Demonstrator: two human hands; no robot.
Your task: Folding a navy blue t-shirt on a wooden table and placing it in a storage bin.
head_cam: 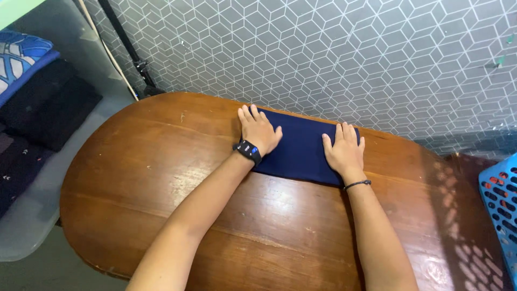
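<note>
The folded navy cloth [301,148] lies at the far edge of the worktop [161,178], long axis running left to right along the wall. We have our left hand [258,131] flat on its left end and our right hand [344,148] on its right end (both spread open, gripping nothing).

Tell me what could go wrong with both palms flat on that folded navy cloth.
1. The folded navy cloth lies near the far edge of the wooden table, against the wall; a forward push might bunch it there.
2. The left hand and right hand press separate ends, so uneven pressure could skew the fold.
</note>
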